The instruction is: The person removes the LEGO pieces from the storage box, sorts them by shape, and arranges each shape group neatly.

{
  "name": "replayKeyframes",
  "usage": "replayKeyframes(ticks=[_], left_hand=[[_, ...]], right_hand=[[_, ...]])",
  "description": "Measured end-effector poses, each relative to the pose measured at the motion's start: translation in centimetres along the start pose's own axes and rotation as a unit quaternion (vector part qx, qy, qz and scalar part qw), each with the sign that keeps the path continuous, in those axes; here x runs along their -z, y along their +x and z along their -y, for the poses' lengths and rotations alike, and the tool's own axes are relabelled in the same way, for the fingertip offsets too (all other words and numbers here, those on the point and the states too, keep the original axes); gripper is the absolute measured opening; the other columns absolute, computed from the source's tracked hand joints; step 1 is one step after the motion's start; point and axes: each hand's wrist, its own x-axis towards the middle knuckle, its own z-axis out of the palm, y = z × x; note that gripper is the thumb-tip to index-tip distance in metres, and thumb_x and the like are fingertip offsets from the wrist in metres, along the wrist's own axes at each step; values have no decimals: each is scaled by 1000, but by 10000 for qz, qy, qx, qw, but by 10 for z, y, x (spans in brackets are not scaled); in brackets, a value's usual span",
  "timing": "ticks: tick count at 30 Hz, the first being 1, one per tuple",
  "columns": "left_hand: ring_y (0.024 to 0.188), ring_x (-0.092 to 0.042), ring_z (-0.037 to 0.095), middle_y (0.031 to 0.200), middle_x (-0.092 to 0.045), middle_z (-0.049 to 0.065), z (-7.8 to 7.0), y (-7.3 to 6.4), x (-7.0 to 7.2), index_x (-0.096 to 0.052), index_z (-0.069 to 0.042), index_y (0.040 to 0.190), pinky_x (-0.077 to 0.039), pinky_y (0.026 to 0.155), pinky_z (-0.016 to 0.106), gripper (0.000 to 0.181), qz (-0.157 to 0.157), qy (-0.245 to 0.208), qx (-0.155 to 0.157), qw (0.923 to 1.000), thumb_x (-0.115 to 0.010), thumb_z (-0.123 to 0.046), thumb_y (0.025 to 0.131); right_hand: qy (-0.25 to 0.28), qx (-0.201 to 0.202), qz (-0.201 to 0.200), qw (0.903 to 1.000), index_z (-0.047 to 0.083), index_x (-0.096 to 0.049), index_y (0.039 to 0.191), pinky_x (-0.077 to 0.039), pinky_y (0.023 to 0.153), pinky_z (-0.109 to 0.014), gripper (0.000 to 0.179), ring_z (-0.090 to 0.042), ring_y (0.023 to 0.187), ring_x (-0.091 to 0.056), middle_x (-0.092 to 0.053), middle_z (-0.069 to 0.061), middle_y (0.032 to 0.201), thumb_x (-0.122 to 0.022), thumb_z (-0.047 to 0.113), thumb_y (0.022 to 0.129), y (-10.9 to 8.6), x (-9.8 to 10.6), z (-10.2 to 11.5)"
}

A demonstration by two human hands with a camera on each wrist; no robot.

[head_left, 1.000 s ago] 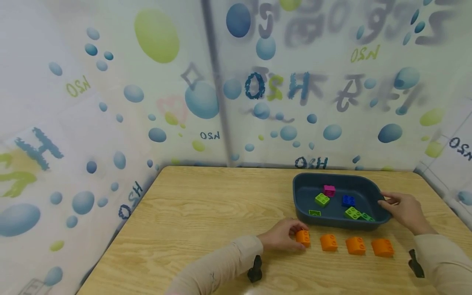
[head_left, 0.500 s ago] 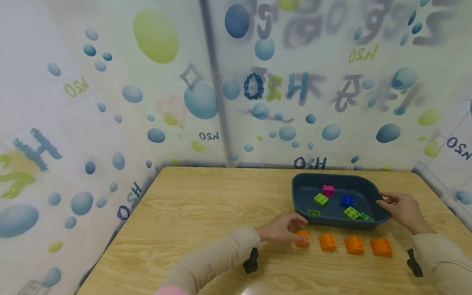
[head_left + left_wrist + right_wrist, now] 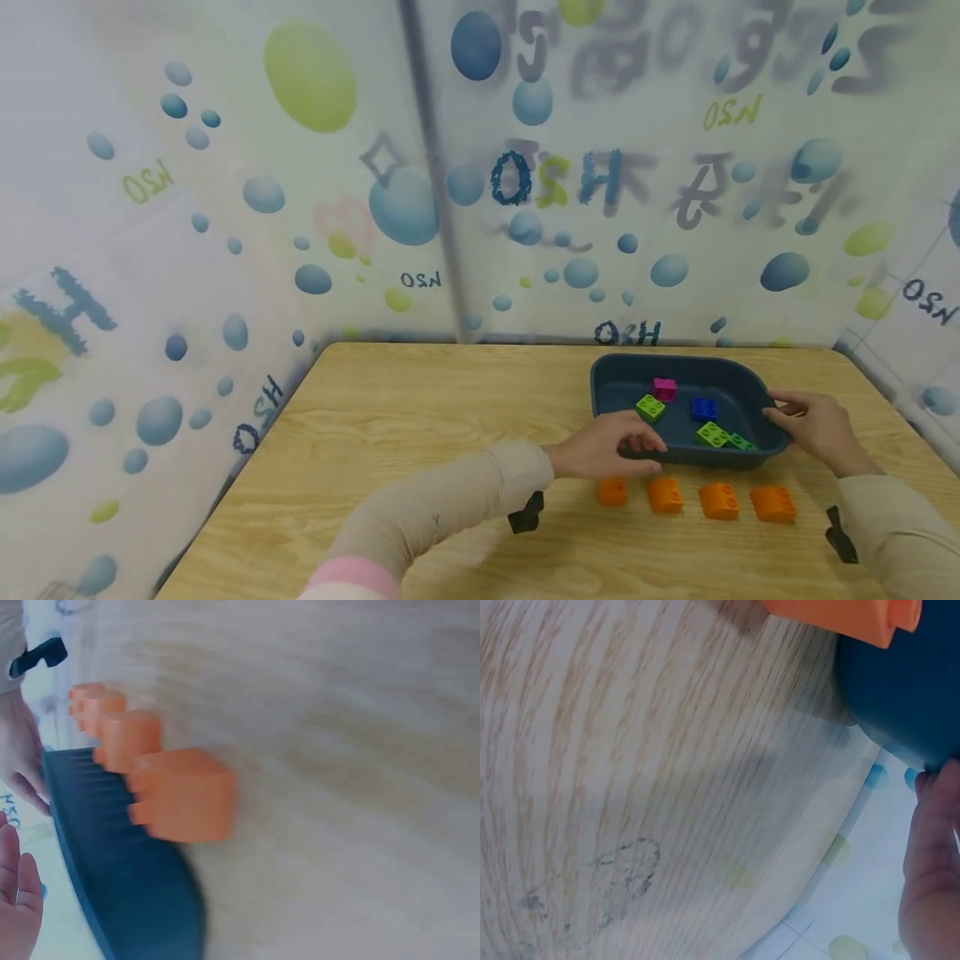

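Head view showed four orange bricks (image 3: 666, 496) on the table (image 3: 450, 400), in a row along the near side of the tray (image 3: 723, 457), between it and the person. The tray's long axis ran left to right, and the row ran nearly parallel to it, each brick standing apart from its neighbour.

The left hand (image 3: 607, 446) hung by the tray's near left corner, palm turned down and fingers loosely bent, with nothing visible in its grasp. Whether its fingertips touched the rim could not be told. It was much the nearer hand to the leftmost brick (image 3: 612, 492), which lay just below it on the person's side; the left wrist view showed that brick apart from the hand, its studs facing the tray. From this hand, the rest of the row lay to the right.

The right hand (image 3: 821, 429) gripped the tray's right end, thumb over the rim and fingers against the outer wall, as the right wrist view confirmed. The rightmost brick (image 3: 774, 504) was the one nearest to it, to its left and closer to the person, untouched.

Inside the tray a pink brick (image 3: 664, 389) lay toward the far side, a blue brick (image 3: 703, 409) right of the middle, and green bricks (image 3: 712, 434) at the left and near the front wall. The left hand hid the near left corner.
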Motion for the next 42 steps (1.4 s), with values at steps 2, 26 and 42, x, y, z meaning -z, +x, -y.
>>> replayKeyframes(ticks=[2, 26, 42], left_hand=[[84, -46, 0, 102, -55, -6, -7, 10, 4, -61, -13, 109, -37, 74, 8, 25, 56, 174, -61, 9998, -58, -25, 86], [84, -48, -2, 97, -55, -9, -10, 103, -37, -56, -17, 115, -32, 67, 2, 31, -231, 941, 888, 9913, -58, -26, 86], [85, -50, -7, 102, -59, -10, -2, 120, -51, -56, -18, 117, -34, 72, 3, 34, -139, 850, 1231, 9887, -61, -26, 84]], right_hand=[[8, -15, 22, 10000, -17, -53, 107, -42, 45, -27, 38, -19, 59, -54, -61, -24, 80, -59, 13, 84, 1, 0, 0], [62, 73, -171, 9998, -16, -56, 104, -41, 45, -25, 37, -17, 59, -55, -62, -22, 76, -62, 13, 82, -3, -3, -2], [56, 98, -202, 9997, -15, -56, 105, -41, 44, -25, 38, -7, 55, -53, -62, -24, 78, -62, 15, 82, 0, -1, -4]])
